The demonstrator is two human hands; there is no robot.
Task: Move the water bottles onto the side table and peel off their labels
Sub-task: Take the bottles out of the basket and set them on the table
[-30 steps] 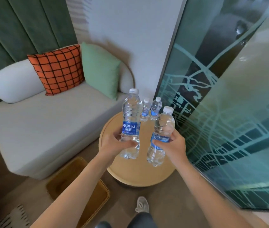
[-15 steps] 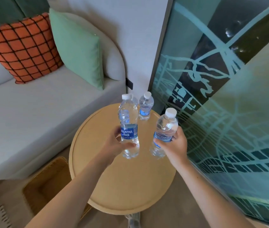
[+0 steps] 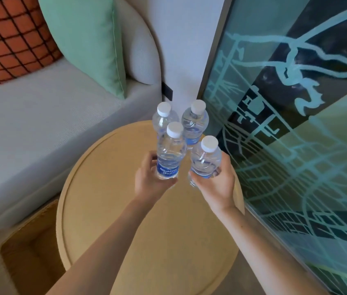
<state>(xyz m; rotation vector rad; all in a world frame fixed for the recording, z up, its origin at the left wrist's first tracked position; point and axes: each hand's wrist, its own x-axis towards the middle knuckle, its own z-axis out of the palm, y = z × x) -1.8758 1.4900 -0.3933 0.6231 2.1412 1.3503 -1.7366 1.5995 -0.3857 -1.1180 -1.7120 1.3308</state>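
Observation:
My left hand point(image 3: 148, 180) grips a clear water bottle point(image 3: 170, 152) with a blue Aquafina label and a white cap. A second clear bottle point(image 3: 205, 159), its blue label mostly hidden by the fingers, is held in my right hand point(image 3: 216, 184). Both bottles are upright over the far part of the round wooden side table point(image 3: 108, 209); whether their bases touch it is hidden. Just beyond them two more labelled bottles, one on the left point(image 3: 163, 116) and one on the right point(image 3: 195, 122), stand at the table's far edge.
A grey sofa point(image 3: 40, 128) with a green cushion point(image 3: 87, 39) and an orange checked cushion point(image 3: 9, 37) lies left of the table. A patterned glass wall point(image 3: 296, 135) runs along the right. A woven basket point(image 3: 30, 252) sits on the floor at the table's left.
The view has closed in and tilted down over the table. Both held bottles have moved forward and now sit right beside the two standing bottles.

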